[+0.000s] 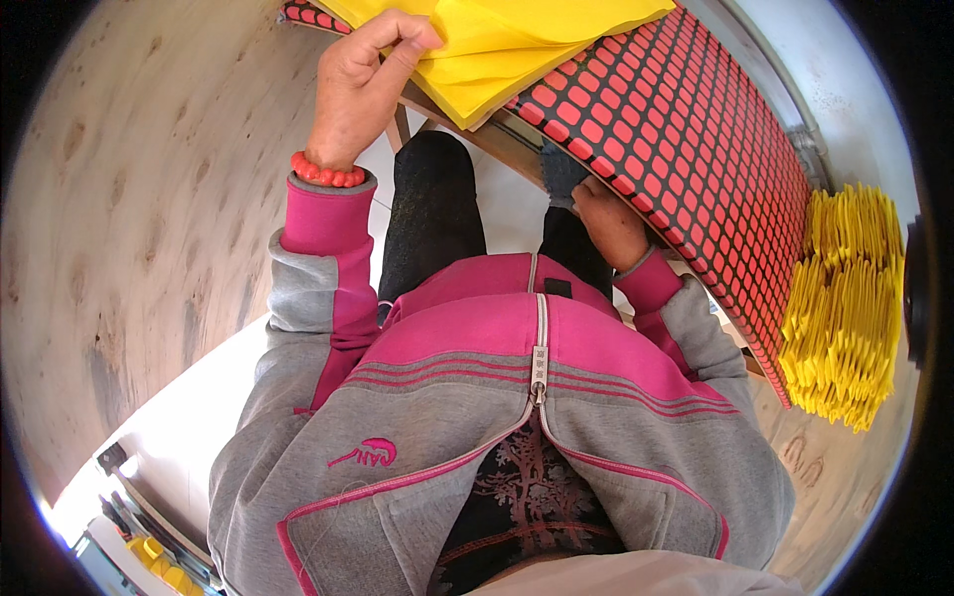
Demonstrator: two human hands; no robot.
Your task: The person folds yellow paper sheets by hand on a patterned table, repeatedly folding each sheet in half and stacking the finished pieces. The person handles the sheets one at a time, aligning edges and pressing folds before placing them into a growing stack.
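Sheets of yellow lie ahead of us, nearest our left hand, which pinches their corner. Our right hand grips a grey cloth below the red-and-black grid surface.

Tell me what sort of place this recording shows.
Probably a small workshop for hand-folding or sorting paper goods: a worktable covered by a red-and-black grid mat, a stack of yellow sheets under the left hand, and finished yellow bundles piled beside the table.

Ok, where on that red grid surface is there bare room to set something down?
The red grid surface is bare between the yellow sheets under the left hand and the yellow stack beyond its far edge. The sheet end is crowded; the right hand sits below the near edge.
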